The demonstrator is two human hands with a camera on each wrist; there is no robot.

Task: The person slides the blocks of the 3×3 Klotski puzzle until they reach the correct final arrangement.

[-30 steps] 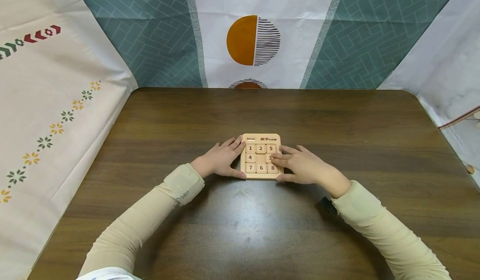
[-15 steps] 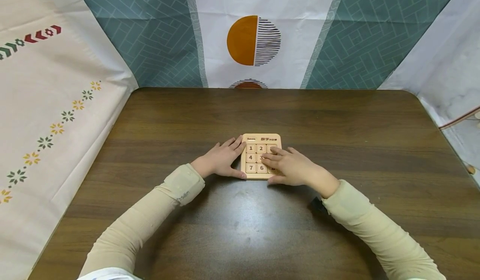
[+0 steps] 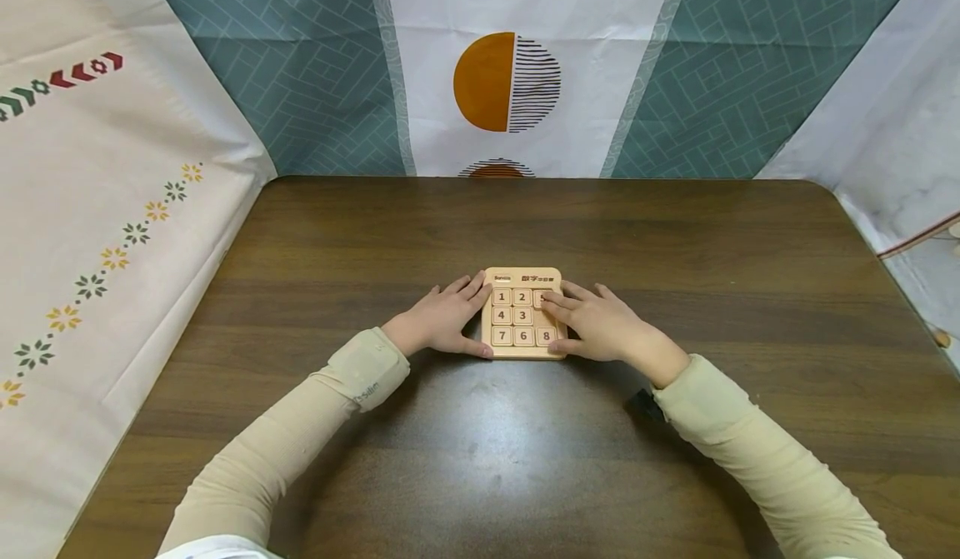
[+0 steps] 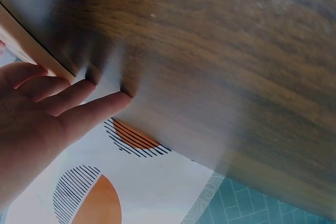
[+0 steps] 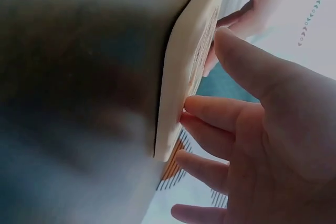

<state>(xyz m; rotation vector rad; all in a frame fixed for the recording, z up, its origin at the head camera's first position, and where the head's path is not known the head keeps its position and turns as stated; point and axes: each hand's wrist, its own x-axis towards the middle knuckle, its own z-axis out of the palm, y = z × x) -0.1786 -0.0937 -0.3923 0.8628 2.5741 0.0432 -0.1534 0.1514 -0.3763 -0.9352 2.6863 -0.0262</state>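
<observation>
A pale wooden number-sliding puzzle (image 3: pixel 513 272) lies flat on the dark wooden table (image 3: pixel 480 459). Its rows read 1, 2, 5; then 4, the 3 tile (image 3: pixel 522 316) and a gap at the right; then 7, 6, 8. My left hand (image 3: pixel 444 317) rests along its left side, fingertips near the upper left edge, thumb at the lower left corner. Over its right side reaches my right hand (image 3: pixel 606 326), a fingertip on the 5 tile (image 3: pixel 537 299), partly hiding it. The right thumb is by the lower right corner. In the right wrist view, the puzzle's side (image 5: pixel 176 77) faces the camera, its tiles barely visible.
Behind the table hangs a teal and white patterned cloth (image 3: pixel 592 84). A cream cloth (image 3: pixel 90 234) with flower prints borders the left side. A small black object (image 3: pixel 645 406) shows beneath the right wrist cuff (image 3: pixel 705 396).
The 3 tile has slid left from the right column into the centre, leaving the gap at the middle right. My right hand followed it left, then drew back up to the 5 tile. My left hand stayed put.
</observation>
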